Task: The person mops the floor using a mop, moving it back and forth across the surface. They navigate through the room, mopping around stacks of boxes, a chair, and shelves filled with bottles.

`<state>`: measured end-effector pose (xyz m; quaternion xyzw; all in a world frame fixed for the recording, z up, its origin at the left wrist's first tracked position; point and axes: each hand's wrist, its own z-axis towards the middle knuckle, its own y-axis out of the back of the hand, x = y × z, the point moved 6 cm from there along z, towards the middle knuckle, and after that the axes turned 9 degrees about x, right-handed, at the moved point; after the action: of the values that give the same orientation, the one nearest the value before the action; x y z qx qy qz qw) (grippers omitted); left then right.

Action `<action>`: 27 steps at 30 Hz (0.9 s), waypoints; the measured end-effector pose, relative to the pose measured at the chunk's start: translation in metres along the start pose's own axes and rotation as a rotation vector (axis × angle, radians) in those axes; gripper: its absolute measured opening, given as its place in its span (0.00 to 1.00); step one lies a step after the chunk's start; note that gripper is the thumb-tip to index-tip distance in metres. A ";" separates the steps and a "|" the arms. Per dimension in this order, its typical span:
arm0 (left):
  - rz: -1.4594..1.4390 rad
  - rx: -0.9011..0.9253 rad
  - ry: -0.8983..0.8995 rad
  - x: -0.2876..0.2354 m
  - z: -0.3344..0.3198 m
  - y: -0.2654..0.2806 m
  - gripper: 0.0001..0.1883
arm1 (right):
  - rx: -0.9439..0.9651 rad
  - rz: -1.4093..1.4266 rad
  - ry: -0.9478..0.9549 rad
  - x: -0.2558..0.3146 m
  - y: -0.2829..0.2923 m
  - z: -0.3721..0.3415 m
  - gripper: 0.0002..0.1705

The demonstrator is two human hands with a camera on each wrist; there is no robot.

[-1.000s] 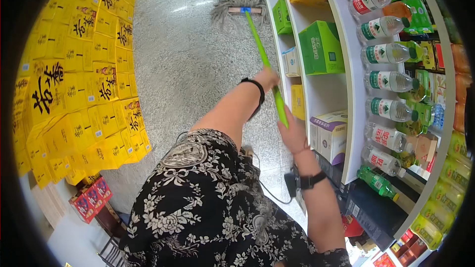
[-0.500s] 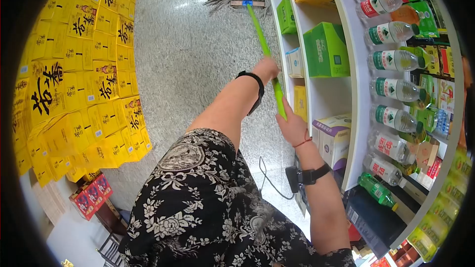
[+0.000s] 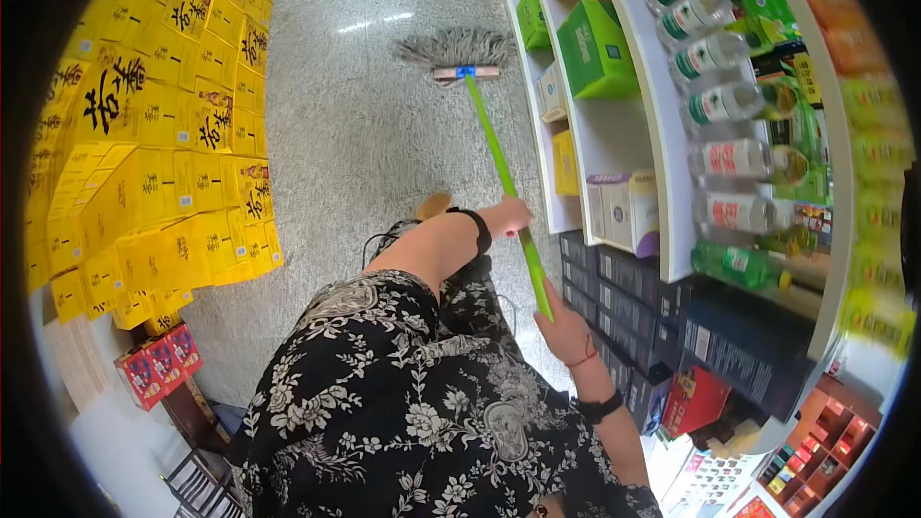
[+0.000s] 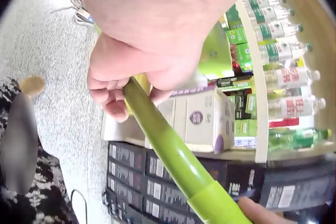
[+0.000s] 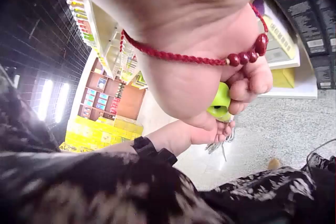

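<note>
A mop with grey strands (image 3: 456, 46) lies flat on the floor in the head view, its bright green pole (image 3: 491, 144) slanting back toward the body. My left hand (image 3: 507, 218) grips the pole partway along. Closer to the body, my right hand (image 3: 566, 331), with a red cord at the wrist, holds the pole near its top end. The left wrist view has the left hand (image 4: 139, 69) curled round the pole (image 4: 173, 155). In the right wrist view, the fingers of the right hand (image 5: 210, 85) wrap the green pole end (image 5: 220, 103); the palm side is partly hidden.
Yellow cartons (image 3: 163, 182) are stacked along the left. White shelves (image 3: 676, 182) with boxes and bottles (image 3: 734, 158) run along the right, above dark boxes (image 3: 624, 302). A foot (image 3: 433, 205) and a thin cable show on the speckled floor (image 3: 355, 115).
Within the head view, the mop head and both hands sit lower, nearer the body. The shelves have shifted in view, and a foot has appeared beside the left forearm. Both hands still grip the pole.
</note>
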<state>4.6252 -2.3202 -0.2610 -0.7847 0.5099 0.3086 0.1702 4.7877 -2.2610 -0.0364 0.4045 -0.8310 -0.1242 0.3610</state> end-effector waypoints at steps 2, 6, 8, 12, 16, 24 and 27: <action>0.001 0.070 0.047 0.007 -0.023 -0.054 0.20 | -0.018 0.000 0.027 -0.024 -0.026 -0.051 0.37; -0.004 0.373 0.188 0.020 -0.072 -0.158 0.17 | 0.014 0.000 -0.004 -0.064 -0.067 -0.145 0.37; 0.066 0.484 0.232 0.011 -0.108 -0.187 0.17 | 0.048 0.016 -0.031 -0.077 -0.083 -0.188 0.37; 0.200 0.780 0.315 0.008 -0.144 -0.236 0.23 | 0.127 0.060 -0.114 -0.114 -0.118 -0.253 0.37; 0.266 0.851 0.317 -0.003 -0.164 -0.256 0.23 | 0.064 0.077 -0.121 -0.115 -0.120 -0.281 0.36; 0.170 0.699 0.273 0.012 -0.133 -0.228 0.24 | -0.104 0.025 -0.037 -0.087 -0.091 -0.238 0.34; 0.057 0.447 0.248 0.014 -0.103 -0.178 0.20 | -0.149 0.049 0.019 -0.073 -0.082 -0.180 0.34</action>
<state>4.8224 -2.3147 -0.2016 -0.7447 0.6044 0.0944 0.2670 4.9916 -2.2428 0.0141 0.3571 -0.8258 -0.1729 0.4008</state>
